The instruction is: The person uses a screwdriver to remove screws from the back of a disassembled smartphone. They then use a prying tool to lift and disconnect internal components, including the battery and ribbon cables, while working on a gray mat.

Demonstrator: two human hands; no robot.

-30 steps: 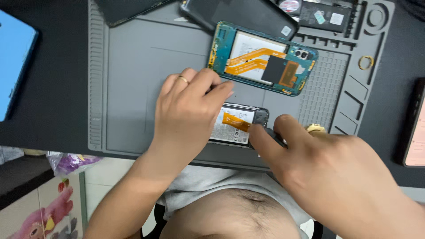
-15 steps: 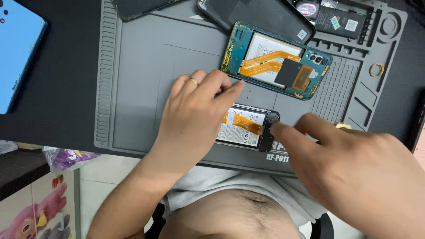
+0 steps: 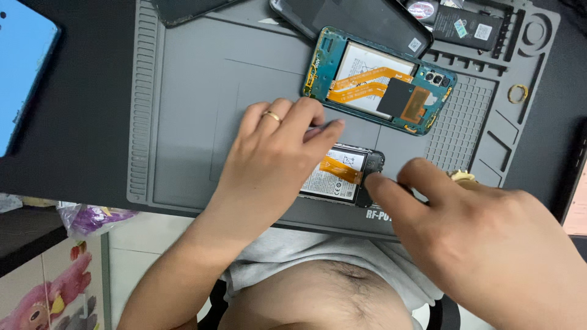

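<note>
Left hand [image 3: 275, 162] lies flat, palm down, over the near opened phone [image 3: 345, 174], fingers curled along its far edge and pinning it to the grey repair mat [image 3: 183, 122]; there is a ring on one finger. It covers most of the phone's left half, so whether anything sits under the palm cannot be told. Right hand [image 3: 483, 238] comes in from the right, fingers loosely bent, with thumb and forefinger tips meeting at the phone's dark right end. No tool shows in the pinch; the tips seem to press or pick at the housing edge there. The phone sits at the mat's near edge, back off, with a white battery label and an orange flex ribbon exposed. Judged step: working the inside of this phone at its right end, left hand bracing. The next move calls for a steady brace and a small, controlled fingertip action, keeping clear of the orange flex just beside the pinch. Further out: a second opened phone [image 3: 379, 82] with a teal frame in the middle of the mat, a dark back cover [image 3: 354, 21] beyond it, a loose black battery [image 3: 468, 27] in the tray slots, a small gold ring [image 3: 518, 93] at the right and a blue panel [image 3: 24, 73] at far left.
</note>
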